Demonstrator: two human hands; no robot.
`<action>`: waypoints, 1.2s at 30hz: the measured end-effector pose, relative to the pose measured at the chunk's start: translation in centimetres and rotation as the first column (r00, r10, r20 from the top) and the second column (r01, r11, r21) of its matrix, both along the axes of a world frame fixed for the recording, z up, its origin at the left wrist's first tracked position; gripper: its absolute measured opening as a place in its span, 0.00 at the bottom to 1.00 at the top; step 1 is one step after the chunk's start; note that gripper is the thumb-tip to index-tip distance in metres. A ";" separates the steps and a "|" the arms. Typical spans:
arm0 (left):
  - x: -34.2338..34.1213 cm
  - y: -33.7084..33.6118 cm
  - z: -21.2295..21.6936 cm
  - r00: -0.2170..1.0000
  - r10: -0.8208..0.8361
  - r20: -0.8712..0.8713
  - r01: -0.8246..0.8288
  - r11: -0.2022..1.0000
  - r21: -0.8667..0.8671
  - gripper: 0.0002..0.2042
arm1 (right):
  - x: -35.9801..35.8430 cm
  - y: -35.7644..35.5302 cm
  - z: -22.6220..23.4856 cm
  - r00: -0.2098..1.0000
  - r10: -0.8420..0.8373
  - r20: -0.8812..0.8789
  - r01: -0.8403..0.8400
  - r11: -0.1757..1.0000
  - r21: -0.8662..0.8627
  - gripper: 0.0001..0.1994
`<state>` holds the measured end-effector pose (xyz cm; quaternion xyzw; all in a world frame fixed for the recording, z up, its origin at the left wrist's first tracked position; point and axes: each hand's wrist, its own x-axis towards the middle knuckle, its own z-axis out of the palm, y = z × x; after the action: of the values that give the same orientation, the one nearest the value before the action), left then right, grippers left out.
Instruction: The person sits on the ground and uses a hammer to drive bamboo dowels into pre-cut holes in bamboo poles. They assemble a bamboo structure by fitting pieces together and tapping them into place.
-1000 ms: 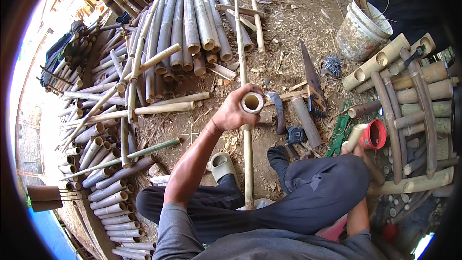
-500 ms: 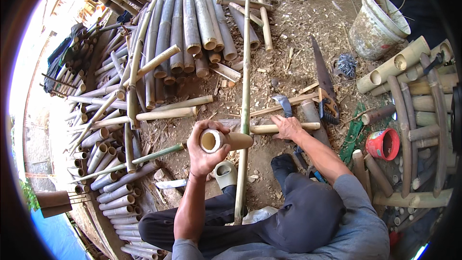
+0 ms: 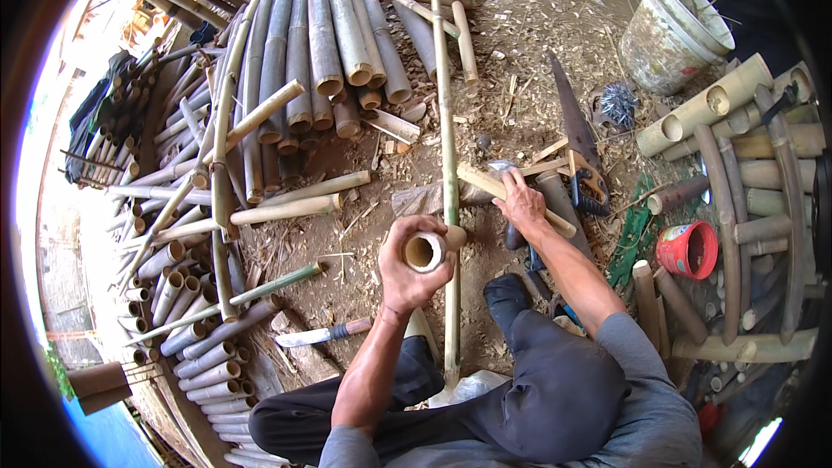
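Wrapped around a short, thick bamboo tube (image 3: 431, 267) is my left hand (image 3: 401, 270); the tube's hollow end points up toward me. It is beside a long green bamboo pole (image 3: 447, 139) that runs lengthwise between my legs. My right hand (image 3: 523, 208) grips a shorter pale bamboo stick (image 3: 482, 180), slanting with its far end near the pole. Just behind that stick, a curved blade (image 3: 500, 165) partly shows, and its dark handle (image 3: 515, 237) lies under my right hand. A wooden log (image 3: 419, 200) rests on the ground beneath the pole.
A handsaw (image 3: 575, 117) lies beyond my right hand. At left are a knife (image 3: 325, 332) and stacked bamboo tubes (image 3: 212, 373); long bamboo poles (image 3: 325, 35) lie farther off. Right are a white bucket (image 3: 667, 39), a red pot (image 3: 685, 251) and a bamboo rack (image 3: 724, 217).
My left hand has moved right with the bamboo tube, uncovering the knife's handle. My right hand has raised and tilted the bamboo stick, which earlier lay level across the ground.
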<state>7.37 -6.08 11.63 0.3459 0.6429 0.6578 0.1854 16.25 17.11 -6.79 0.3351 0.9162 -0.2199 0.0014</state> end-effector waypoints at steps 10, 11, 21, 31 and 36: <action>-0.1 4.6 -2.2 0.980 0.043 -0.193 -0.065 0.992 -0.107 0.26 | 9.1 -0.2 9.7 0.887 -0.439 -0.139 0.378 0.867 -0.325 0.25; -0.1 5.1 -2.0 0.972 0.029 -0.233 -0.043 0.997 -0.058 0.27 | 11.3 0.9 10.3 0.864 -0.482 -0.147 0.383 0.817 -0.431 0.25; 0.1 5.3 -2.7 0.996 0.019 -0.088 -0.023 0.999 -0.036 0.28 | 15.5 -1.0 14.3 0.662 -0.363 -0.656 -0.034 0.859 -0.511 0.21; -2.3 3.1 -1.0 0.977 -0.211 0.021 0.212 0.970 -0.120 0.29 | 8.8 -7.7 11.0 0.740 -0.352 -0.574 -0.237 0.662 -0.711 0.23; -3.3 1.8 0.4 0.936 -0.247 -0.251 0.137 0.912 -0.387 0.38 | 7.5 -10.1 7.2 0.792 -0.250 -0.557 -0.240 0.712 -0.660 0.25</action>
<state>4.09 -4.26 12.01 0.4617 0.7362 0.4468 0.2127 23.76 7.04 0.40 0.2218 0.7104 -0.6466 -0.1674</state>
